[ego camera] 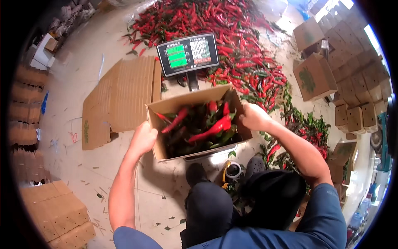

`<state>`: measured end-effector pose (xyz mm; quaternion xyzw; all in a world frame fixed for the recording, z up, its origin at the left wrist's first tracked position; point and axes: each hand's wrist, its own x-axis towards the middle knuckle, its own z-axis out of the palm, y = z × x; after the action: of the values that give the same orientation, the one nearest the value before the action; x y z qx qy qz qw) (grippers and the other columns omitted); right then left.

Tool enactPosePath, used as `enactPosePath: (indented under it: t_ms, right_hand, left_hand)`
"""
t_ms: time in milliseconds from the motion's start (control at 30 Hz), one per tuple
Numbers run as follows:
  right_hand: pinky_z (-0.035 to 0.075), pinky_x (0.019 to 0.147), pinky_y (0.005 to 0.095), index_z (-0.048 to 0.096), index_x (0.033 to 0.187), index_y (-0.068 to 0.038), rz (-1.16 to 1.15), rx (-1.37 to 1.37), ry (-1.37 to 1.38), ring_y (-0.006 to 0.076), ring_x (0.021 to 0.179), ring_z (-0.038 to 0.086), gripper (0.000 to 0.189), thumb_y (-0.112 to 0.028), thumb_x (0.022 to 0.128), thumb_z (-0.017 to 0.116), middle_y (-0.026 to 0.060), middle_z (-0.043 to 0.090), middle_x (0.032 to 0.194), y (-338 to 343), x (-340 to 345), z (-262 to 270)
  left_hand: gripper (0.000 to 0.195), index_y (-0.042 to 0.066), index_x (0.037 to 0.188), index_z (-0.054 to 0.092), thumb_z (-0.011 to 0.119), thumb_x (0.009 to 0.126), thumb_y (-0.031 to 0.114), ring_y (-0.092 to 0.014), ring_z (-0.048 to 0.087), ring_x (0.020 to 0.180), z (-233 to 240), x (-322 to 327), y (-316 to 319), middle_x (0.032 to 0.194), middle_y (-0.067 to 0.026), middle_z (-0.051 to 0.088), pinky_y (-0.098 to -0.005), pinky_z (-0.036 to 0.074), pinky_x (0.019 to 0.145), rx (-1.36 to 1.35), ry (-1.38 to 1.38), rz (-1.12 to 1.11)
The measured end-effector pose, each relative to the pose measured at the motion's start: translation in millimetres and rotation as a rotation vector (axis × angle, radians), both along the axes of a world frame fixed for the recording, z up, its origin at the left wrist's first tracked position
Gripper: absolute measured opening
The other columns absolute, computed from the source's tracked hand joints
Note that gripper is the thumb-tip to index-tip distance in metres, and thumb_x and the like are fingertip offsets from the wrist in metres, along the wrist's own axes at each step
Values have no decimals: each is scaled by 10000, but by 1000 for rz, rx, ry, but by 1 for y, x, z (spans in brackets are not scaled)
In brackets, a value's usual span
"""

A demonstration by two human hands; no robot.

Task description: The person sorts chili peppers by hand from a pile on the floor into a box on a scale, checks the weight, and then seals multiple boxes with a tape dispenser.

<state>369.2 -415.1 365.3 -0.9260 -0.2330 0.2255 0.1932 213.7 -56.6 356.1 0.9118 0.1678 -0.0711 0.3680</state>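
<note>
An open-topped cardboard box [155,130] is tilted between my two hands, over the platform of a digital scale. My left hand [143,138] grips its left end wall, and my right hand [255,116] grips the right end, fingers hidden by the cardboard. Inside lie dark green peppers and several red chili peppers [214,129], partly blurred. Behind the box stands the scale's display [188,54] on a short post, with lit green readouts. Most of the platform [214,152] is hidden under the box.
A large heap of red peppers [199,18] covers the floor ahead and to the right. Flattened cardboard [124,93] lies left of the scale. A roll of tape [233,170] sits between my shoes. Cardboard boxes [315,77] are stacked at right, more cardboard [56,208] at lower left.
</note>
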Motion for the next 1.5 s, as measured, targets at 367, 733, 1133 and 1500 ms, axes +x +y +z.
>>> enactPosePath:
  t_ms: [367, 733, 1133, 1500]
  right_hand:
    - [527, 840, 486, 628, 894, 97, -7, -3, -76, 451, 922, 660, 301, -197, 838, 594, 317, 664, 914, 1, 8, -3]
    - [508, 877, 467, 635, 1019, 52, -100, 189, 43, 428, 972, 655, 338, -253, 874, 627, 290, 677, 937, -1, -12, 2]
    - [445, 548, 273, 631, 1015, 16, -463, 535, 301, 77, 609, 525, 221, -200, 971, 627, -9, 570, 703, -114, -62, -78]
    - [511, 600, 304, 658, 993, 30, -703, 369, 494, 131, 649, 612, 234, -187, 907, 680, 75, 670, 770, -201, -161, -192]
  left_hand:
    - [236, -43, 937, 600, 532, 850, 165, -261, 639, 715, -6, -10, 5, 807, -200, 655, -388, 503, 652, 28, -153, -65]
    - [371, -33, 1036, 619, 587, 872, 298, -425, 656, 942, 10, -11, -1, 918, -296, 660, -499, 499, 799, 256, 64, 49]
    - [449, 26, 1177, 629, 722, 834, 299, -345, 623, 1085, 6, 93, -140, 1145, -180, 656, -444, 502, 936, 355, -490, -469]
    - [512, 22, 1208, 647, 776, 782, 275, -376, 657, 1039, -30, 126, -159, 1018, -195, 714, -487, 503, 901, 289, -257, -393]
